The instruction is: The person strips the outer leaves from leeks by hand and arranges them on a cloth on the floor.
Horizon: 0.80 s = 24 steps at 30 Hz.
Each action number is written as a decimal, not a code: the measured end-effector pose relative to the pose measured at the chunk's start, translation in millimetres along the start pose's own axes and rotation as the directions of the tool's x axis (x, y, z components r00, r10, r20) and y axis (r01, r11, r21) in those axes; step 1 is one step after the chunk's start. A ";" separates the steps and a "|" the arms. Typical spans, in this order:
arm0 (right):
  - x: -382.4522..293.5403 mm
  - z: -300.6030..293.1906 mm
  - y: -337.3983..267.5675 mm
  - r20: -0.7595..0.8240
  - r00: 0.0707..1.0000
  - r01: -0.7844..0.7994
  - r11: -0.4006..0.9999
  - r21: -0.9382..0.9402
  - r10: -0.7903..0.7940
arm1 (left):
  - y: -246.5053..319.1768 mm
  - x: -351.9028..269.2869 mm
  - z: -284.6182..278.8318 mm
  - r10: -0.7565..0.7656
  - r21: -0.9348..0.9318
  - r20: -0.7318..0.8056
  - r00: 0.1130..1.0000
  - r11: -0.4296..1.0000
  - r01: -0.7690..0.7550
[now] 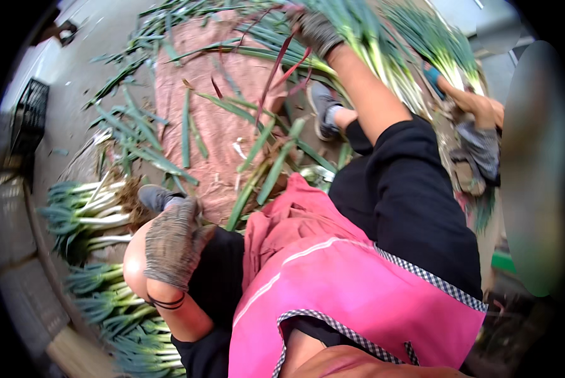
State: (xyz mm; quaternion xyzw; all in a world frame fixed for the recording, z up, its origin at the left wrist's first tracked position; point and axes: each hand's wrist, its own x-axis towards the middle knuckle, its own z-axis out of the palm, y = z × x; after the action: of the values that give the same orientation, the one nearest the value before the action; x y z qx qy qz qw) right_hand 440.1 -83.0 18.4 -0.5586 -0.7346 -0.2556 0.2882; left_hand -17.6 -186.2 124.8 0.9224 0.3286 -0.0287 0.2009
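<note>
My right hand [315, 30], in a grey knit glove, reaches out over long green onions [377, 52] at the top. Several narrow red strips [275, 71] hang from its closed fingers; the fingertips are blurred. My left hand [173, 243], in a soiled knit glove, rests by my left knee. Its thumb stands apart, and no object shows in it; its fingertips are partly hidden. A pink woven sack cloth [202, 137] lies flat between my feet. Loose green leaves [268, 165] and roots are scattered on it, in front of my pink apron [339, 283].
Bundles of rooted green onions [105, 210] lie to my left, with more bunches [140, 326] below. A black plastic crate [29, 115] stands at far left. On the right, another person's gloved hand [476, 151] is close to other onions [445, 52]. Cut leaves [131, 61] litter the floor.
</note>
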 end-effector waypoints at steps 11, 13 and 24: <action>-479.0 -505.1 -87.1 -0.319 -0.163 -0.596 -0.351 -0.722 0.934 | 24.5 28.9 28.9 -0.042 0.046 0.203 0.978 0.998 0.033; -541.4 -481.8 -162.7 -0.226 -0.456 -0.510 -0.461 -0.726 0.861 | 23.5 27.5 27.0 -0.070 0.140 0.231 0.970 0.989 0.038; -530.9 -415.1 -224.1 -0.098 -0.469 -0.654 -0.419 -0.629 0.878 | 36.4 137.7 36.4 0.236 0.029 0.373 0.898 0.964 -0.265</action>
State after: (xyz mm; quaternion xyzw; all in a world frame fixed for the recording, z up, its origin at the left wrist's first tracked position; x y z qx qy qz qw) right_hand 391.8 -784.9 -78.0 -0.9899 0.0886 0.1064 0.0315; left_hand 115.4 -144.1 78.7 0.9427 0.1625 -0.1869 0.2237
